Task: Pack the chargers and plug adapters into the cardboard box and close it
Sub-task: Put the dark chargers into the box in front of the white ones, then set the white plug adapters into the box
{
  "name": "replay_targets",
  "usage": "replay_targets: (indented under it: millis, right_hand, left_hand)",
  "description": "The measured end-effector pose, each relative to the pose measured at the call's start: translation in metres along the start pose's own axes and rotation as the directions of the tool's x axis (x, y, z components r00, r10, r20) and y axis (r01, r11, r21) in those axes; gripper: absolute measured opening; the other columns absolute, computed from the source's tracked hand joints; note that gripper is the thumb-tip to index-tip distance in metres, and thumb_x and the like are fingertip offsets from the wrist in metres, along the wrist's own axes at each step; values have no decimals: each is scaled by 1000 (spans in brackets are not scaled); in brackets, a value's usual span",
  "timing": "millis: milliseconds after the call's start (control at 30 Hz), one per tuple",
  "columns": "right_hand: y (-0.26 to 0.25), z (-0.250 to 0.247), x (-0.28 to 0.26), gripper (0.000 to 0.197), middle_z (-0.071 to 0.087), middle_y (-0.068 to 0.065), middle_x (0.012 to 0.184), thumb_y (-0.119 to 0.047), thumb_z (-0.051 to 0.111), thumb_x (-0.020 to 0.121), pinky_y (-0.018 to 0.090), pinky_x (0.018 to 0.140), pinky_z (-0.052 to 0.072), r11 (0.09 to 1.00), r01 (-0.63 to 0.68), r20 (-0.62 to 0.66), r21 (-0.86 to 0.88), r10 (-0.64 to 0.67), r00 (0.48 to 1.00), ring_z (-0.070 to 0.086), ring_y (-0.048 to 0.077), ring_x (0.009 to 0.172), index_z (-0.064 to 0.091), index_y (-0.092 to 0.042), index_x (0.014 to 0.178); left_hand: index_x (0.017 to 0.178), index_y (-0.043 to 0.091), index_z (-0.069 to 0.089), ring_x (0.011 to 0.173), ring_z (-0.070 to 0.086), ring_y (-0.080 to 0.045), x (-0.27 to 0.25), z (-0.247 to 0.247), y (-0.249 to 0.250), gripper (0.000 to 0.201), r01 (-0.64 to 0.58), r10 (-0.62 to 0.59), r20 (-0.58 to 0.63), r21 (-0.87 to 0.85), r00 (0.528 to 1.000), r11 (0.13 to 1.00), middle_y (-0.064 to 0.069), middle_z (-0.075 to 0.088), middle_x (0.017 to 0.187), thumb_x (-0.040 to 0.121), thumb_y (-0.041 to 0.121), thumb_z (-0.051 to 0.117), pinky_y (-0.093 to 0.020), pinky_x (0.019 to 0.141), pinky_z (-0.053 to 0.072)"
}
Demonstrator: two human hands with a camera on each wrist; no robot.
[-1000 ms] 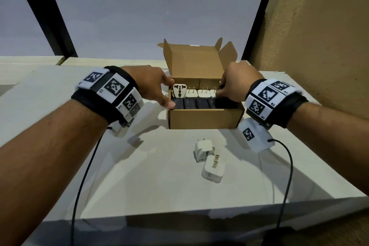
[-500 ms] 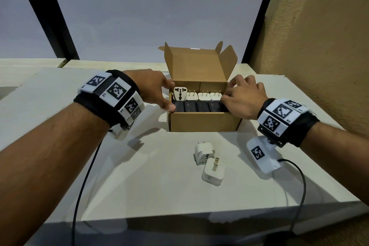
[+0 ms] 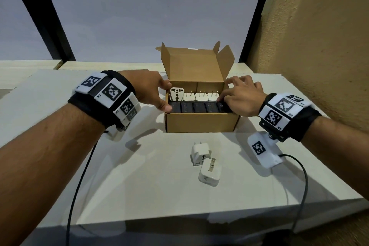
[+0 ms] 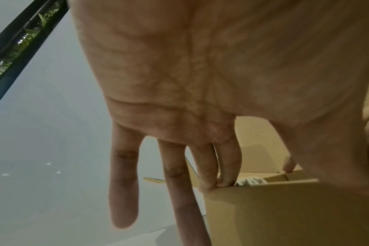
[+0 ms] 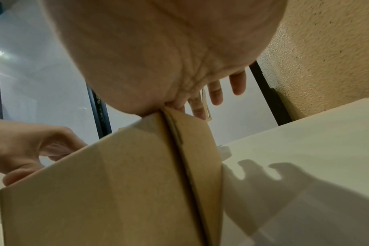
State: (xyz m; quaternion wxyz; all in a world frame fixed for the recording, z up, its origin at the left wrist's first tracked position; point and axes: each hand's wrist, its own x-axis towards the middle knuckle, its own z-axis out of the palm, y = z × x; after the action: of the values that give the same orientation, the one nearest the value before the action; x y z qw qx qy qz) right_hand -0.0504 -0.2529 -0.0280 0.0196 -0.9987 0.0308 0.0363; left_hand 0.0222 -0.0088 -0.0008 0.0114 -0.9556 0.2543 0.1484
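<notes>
The cardboard box (image 3: 201, 123) stands open on the table with its lid (image 3: 191, 66) upright. A front row of black chargers (image 3: 199, 107) and a back row of white plug adapters (image 3: 200, 96) fill it, with a universal adapter (image 3: 176, 94) at the back left. My left hand (image 3: 162, 97) rests on the box's left rim, thumb at the front corner; its fingers (image 4: 209, 166) touch the rim. Over the right rim my right hand (image 3: 227, 92) lies spread, thumb on the rightmost black charger. A loose white adapter (image 3: 200, 153) and a white charger (image 3: 209, 173) lie before the box.
The white table (image 3: 139, 185) ends in a front edge close to me. A textured tan wall (image 3: 319, 46) rises at the right, near the box. Black cables (image 3: 79, 175) hang from both wrists across the table. Dark window posts stand behind.
My right hand has drawn back out of the box to its right rim and spread its fingers. The left hand has stayed at the left rim.
</notes>
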Motion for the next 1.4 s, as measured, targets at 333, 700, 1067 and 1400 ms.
replay_targets:
  millis: [333, 700, 1067, 1400]
  right_hand:
    - [0, 4, -3, 39, 27, -3, 151, -28, 34, 96, 47, 110, 14, 1000, -2, -6, 24, 2, 1000, 15, 26, 138, 62, -42, 118]
    - [-31, -18, -71, 16, 52, -11, 106, -34, 55, 90, 32, 93, 35, 918, 339, -350, 204, -255, 901, 42, 13, 107, 64, -34, 102]
    - [-39, 6, -121, 48, 47, -19, 97, -70, 54, 74, 25, 67, 53, 785, 592, 2, 182, -602, 798, 56, 4, 82, 68, -33, 103]
    - [-33, 5, -119, 25, 59, -15, 102, -49, 58, 88, 20, 76, 49, 740, 658, 119, 138, -672, 731, 52, 2, 85, 62, -32, 107]
  left_hand:
    - [146, 30, 30, 131, 42, -23, -2, -2, 3, 91, -15, 15, 4, 32, 1000, 999, 12, 32, 151, 68, 66, 62, -38, 107, 28]
    - [145, 34, 31, 133, 40, -21, 5, 1, -3, 97, -11, 11, 2, 44, 1000, 999, 16, 30, 151, 62, 74, 61, -40, 109, 27]
    - [144, 34, 32, 132, 41, -24, 7, -2, 0, 100, 13, -14, 23, 60, 1000, 998, 8, 38, 149, 58, 77, 59, -42, 109, 27]
    - [145, 32, 31, 133, 40, -23, 1, -4, 4, 99, 15, -17, 29, 69, 999, 998, 6, 38, 150, 59, 73, 60, -41, 110, 27]
